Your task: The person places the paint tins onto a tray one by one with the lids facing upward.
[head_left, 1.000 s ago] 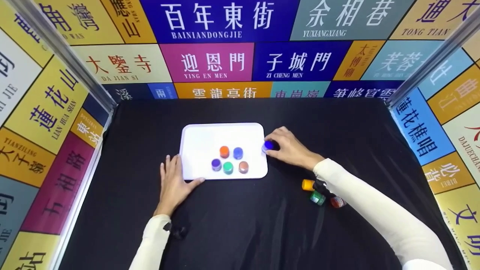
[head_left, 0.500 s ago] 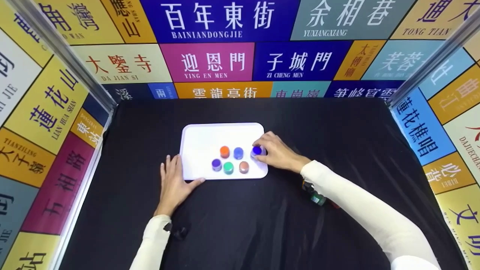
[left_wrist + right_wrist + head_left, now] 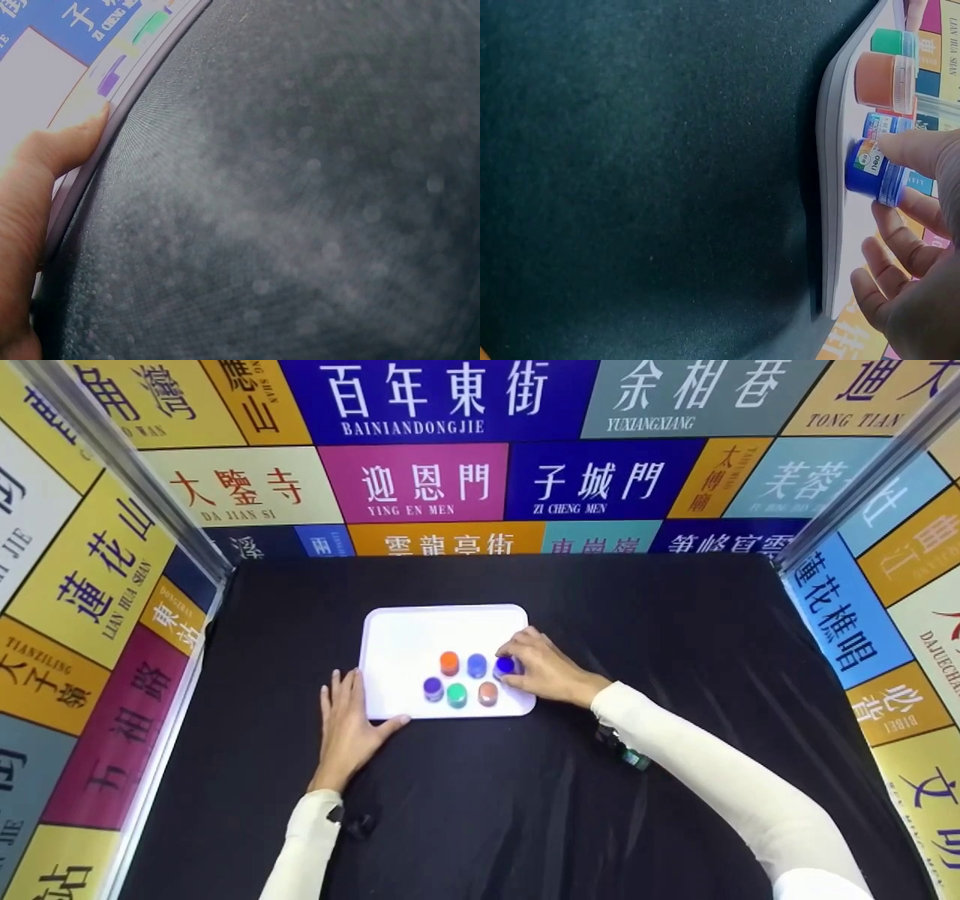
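Observation:
My right hand [image 3: 546,666] pinches a dark blue paint jar [image 3: 505,665] between thumb and fingers. In the right wrist view this jar [image 3: 864,169] stands upright at the white tray's surface, beside the lighter blue jar [image 3: 877,124]. On the tray [image 3: 401,634] there are also an orange jar [image 3: 448,663], a purple jar [image 3: 433,688], a green jar [image 3: 456,695] and a brown jar [image 3: 487,694]. With fingers straight along the tray's left side, my left hand [image 3: 347,727] rests at the near left corner. Its thumb [image 3: 75,142] lies on the front rim.
Black cloth [image 3: 480,810] covers the table. A dark green jar [image 3: 634,759] lies on it, partly hidden by the right sleeve [image 3: 705,757]. Printed panels [image 3: 412,484] wall in the back and both sides.
My right hand has carried the dark blue jar leftward from the tray's right edge to beside the lighter blue jar. The right sleeve now hides more of the loose jars. The left hand has stayed put.

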The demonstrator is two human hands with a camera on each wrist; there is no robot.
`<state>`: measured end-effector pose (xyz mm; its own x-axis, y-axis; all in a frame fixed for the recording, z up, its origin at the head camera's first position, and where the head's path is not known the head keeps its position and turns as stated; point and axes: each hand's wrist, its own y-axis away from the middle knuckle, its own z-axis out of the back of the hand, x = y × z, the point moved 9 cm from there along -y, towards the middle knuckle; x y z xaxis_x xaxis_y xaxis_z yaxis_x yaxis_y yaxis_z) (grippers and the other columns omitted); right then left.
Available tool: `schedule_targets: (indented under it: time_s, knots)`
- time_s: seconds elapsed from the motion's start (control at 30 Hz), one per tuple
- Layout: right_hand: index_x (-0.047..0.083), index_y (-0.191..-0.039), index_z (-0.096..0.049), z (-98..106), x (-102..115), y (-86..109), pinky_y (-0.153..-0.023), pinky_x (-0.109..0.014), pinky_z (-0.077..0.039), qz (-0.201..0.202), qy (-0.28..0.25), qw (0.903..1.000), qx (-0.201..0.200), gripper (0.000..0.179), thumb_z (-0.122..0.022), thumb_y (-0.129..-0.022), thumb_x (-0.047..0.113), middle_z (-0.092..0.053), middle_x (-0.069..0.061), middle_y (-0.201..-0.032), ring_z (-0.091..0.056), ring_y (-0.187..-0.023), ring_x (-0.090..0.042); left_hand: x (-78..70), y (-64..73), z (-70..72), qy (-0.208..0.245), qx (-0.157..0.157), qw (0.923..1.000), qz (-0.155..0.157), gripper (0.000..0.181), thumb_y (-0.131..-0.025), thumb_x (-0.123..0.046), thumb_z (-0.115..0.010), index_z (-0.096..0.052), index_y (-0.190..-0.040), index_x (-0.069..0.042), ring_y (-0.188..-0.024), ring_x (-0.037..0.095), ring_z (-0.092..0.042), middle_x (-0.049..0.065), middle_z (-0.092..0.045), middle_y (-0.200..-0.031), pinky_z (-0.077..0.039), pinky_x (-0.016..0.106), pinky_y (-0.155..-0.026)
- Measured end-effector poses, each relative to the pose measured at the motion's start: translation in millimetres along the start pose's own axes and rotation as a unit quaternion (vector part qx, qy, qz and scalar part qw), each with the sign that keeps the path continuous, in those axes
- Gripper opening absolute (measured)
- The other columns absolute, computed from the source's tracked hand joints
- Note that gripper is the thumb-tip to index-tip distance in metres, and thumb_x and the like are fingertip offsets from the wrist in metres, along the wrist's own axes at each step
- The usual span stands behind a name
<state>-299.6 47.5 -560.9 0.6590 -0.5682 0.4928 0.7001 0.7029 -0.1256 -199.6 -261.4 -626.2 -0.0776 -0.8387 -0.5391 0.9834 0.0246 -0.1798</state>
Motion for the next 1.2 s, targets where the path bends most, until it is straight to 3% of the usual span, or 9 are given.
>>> schedule_targets:
  time_s: [0.47, 0.97, 1.2]
  knots:
    - [0.001, -0.126, -0.076, 17, -5, 14.9, -0.105, -0.053, -0.049, -0.001, -0.010, 0.9997, -0.023, 0.038, -0.086, -0.094, 0.018, -0.073, -0.015, -0.120, -0.057, -0.118, -0.035, -2.1, -2.2, -0.5, 0.002, 0.001, 1.0000, 0.002, 0.124, -0.083, -0.062, -0.090, -0.033, -0.167, 0.010, -0.167, 0.051, -0.011, 0.032, -0.035, -0.172, 0.002, 0.061, -0.137]
    - [0.000, -0.126, -0.076, 38, -36, 54.5, -0.107, -0.052, -0.050, -0.056, -0.027, 0.9972, -0.041, 0.038, -0.088, -0.095, 0.017, -0.072, -0.014, -0.119, -0.057, -0.119, -0.034, 2.5, -0.8, -2.0, 0.001, 0.020, 0.9997, 0.014, 0.125, -0.085, -0.065, -0.087, -0.030, -0.169, 0.008, -0.169, 0.048, -0.007, 0.031, -0.032, -0.174, 0.006, 0.059, -0.137]
    - [0.001, -0.126, -0.076, 42, -42, 73.5, -0.106, -0.050, -0.051, -0.069, -0.026, 0.9964, -0.041, 0.037, -0.088, -0.095, 0.018, -0.072, -0.012, -0.120, -0.058, -0.119, -0.033, 1.9, -0.2, -2.3, -0.002, 0.013, 0.9999, 0.011, 0.126, -0.084, -0.063, -0.089, -0.030, -0.168, 0.010, -0.168, 0.050, -0.009, 0.032, -0.033, -0.173, 0.004, 0.060, -0.137]
